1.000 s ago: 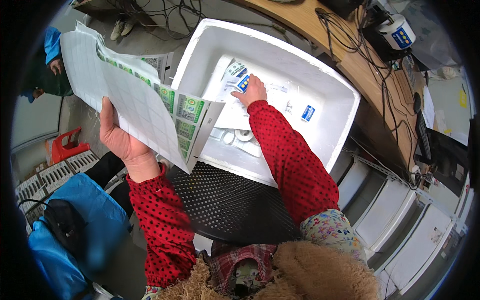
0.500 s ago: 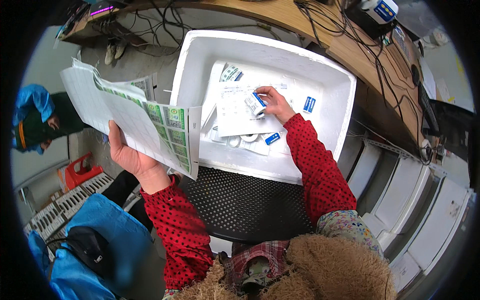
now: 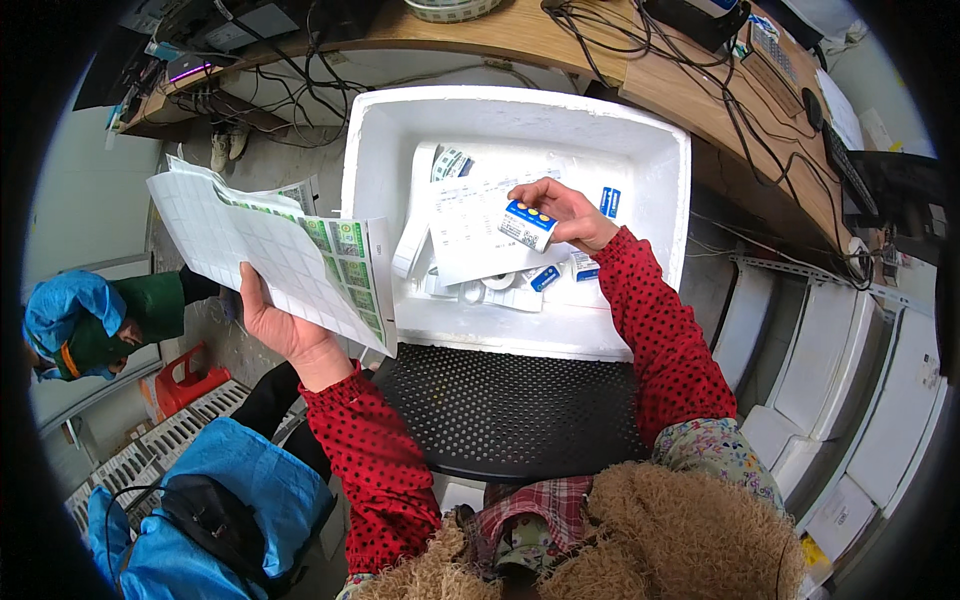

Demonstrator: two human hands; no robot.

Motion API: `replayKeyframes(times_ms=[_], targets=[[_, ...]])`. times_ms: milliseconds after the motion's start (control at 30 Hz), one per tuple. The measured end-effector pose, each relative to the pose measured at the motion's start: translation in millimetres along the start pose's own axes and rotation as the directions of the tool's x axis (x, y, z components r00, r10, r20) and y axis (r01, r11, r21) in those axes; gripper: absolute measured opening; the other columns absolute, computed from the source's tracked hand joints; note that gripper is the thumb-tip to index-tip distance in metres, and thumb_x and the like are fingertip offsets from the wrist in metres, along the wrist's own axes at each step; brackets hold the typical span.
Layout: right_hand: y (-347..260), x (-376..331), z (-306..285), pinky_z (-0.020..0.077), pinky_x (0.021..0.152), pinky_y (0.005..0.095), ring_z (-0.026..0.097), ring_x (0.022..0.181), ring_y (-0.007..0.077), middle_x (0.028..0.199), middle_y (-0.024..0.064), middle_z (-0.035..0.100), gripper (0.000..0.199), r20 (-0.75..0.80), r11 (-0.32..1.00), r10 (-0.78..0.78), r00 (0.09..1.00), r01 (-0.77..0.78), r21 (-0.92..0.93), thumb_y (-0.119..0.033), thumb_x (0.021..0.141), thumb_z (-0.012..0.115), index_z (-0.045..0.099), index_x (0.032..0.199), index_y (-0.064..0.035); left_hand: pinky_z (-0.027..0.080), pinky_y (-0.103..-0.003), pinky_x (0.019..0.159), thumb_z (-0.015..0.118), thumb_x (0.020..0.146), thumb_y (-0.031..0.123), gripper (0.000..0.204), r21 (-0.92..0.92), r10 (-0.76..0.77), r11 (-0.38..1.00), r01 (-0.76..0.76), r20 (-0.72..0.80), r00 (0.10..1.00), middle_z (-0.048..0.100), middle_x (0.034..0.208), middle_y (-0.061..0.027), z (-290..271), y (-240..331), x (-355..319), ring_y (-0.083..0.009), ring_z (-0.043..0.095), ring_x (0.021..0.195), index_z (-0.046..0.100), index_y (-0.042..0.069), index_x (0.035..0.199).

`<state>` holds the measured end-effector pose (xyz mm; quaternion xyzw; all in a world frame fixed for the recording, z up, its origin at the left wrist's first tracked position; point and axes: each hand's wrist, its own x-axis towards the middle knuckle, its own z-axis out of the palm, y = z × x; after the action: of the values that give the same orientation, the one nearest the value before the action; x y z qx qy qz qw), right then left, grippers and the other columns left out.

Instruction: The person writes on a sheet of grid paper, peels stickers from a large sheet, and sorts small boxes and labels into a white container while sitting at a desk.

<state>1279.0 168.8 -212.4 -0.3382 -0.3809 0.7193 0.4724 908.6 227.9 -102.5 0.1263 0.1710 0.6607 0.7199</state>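
Note:
My left hand [image 3: 285, 322] is closed on a stack of label sheets [image 3: 235, 225], left of a white foam box [image 3: 400, 112]. Green printed labels show along the right side of the stack. Over the box, my right hand [image 3: 570, 212] pinches a small blue-and-white label piece [image 3: 528, 226], its printed face turned upward. Beneath it in the box lies a white printed sheet [image 3: 470, 225]. Around that sheet are label rolls [image 3: 497, 280], a strip of green labels [image 3: 452, 163] and blue-and-white labels [image 3: 610, 202].
The box rests by a black perforated stool seat [image 3: 500, 410]. A wooden desk [image 3: 560, 45] with tangled cables [image 3: 690, 70] runs behind it. White foam boxes [image 3: 820, 360] stand at right. Two people in blue coverings [image 3: 215, 500] are at left, near a red plastic thing [image 3: 190, 385].
My right hand has drawn slightly nearer and turned the blue-and-white label piece so its printed face shows more. The view has shifted. My left hand still holds the sheets.

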Motion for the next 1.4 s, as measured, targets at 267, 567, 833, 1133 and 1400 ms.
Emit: replayKeyframes(times_ms=[267, 567, 833, 1133, 1400], targets=[[6.1, -4.4, -1.2, 0.0397, 0.105, 0.0471, 0.049, 0.121, 0.0316, 0.128, 0.0183, 0.047, 0.049, -0.066, 0.925, -0.018, 0.998, 0.042, 0.379, -0.009, 0.071, 0.056, 0.049, 0.118, 0.0006, 0.044, -0.049, 0.1, 0.057, 0.091, 0.016, 0.04, -0.019, -0.023, 1.0, 0.023, -0.002, 1.0, 0.059, 0.125, -0.0178, 4.0, -2.0, 0.4, -0.0317, 0.057, 0.113, 0.053, -0.002, 0.127], [6.0, 2.1, 31.5, 0.0385, 0.102, 0.0544, 0.048, 0.117, 0.0377, 0.127, 0.0243, 0.049, 0.046, -0.31, 0.638, 0.158, 0.938, 0.143, 0.756, -0.021, 0.096, 0.031, 0.045, 0.131, 0.0061, 0.032, -0.027, 0.052, 0.059, 0.089, 0.015, 0.016, -0.026, -0.168, 0.982, 0.188, 0.343, 0.924, 0.041, 0.072, -0.0001, 17.6, -15.8, -2.1, -0.0103, 0.035, 0.059, 0.052, 0.002, 0.096], [-4.9, -3.3, 36.3, 0.0399, 0.102, 0.0526, 0.051, 0.114, 0.0363, 0.123, 0.0226, 0.052, 0.045, -0.268, 0.701, 0.078, 0.96, 0.138, 0.699, -0.02, 0.096, 0.031, 0.047, 0.129, 0.0061, 0.039, -0.033, 0.062, 0.064, 0.081, 0.016, 0.03, 0.028, -0.127, 0.992, 0.124, 0.293, 0.947, 0.056, 0.086, -0.0031, 27.4, -33.5, -11.1, -0.015, 0.042, 0.069, 0.056, -0.002, 0.104], [-13.6, -8.3, 40.2, 0.0394, 0.104, 0.0532, 0.049, 0.119, 0.0371, 0.126, 0.023, 0.05, 0.042, -0.252, 0.737, 0.031, 0.967, 0.148, 0.66, -0.016, 0.095, 0.032, 0.046, 0.128, 0.006, 0.044, -0.046, 0.074, 0.061, 0.08, 0.015, 0.034, 0.006, -0.134, 0.99, 0.14, 0.342, 0.93, 0.064, 0.095, -0.0127, 22.0, -35.0, -9.1, -0.0241, 0.052, 0.078, 0.059, -0.002, 0.11], [-17.3, -12.8, 43.2, 0.0392, 0.106, 0.0489, 0.048, 0.124, 0.0349, 0.131, 0.0223, 0.048, 0.043, -0.231, 0.789, -0.011, 0.973, 0.15, 0.596, -0.013, 0.092, 0.035, 0.045, 0.129, 0.006, 0.044, -0.053, 0.082, 0.062, 0.079, 0.016, 0.045, -0.014, -0.145, 0.987, 0.159, 0.338, 0.93, 0.065, 0.103, -0.0179, 11.1, -31.1, -9.5, -0.0341, 0.06, 0.093, 0.055, -0.003, 0.12]])
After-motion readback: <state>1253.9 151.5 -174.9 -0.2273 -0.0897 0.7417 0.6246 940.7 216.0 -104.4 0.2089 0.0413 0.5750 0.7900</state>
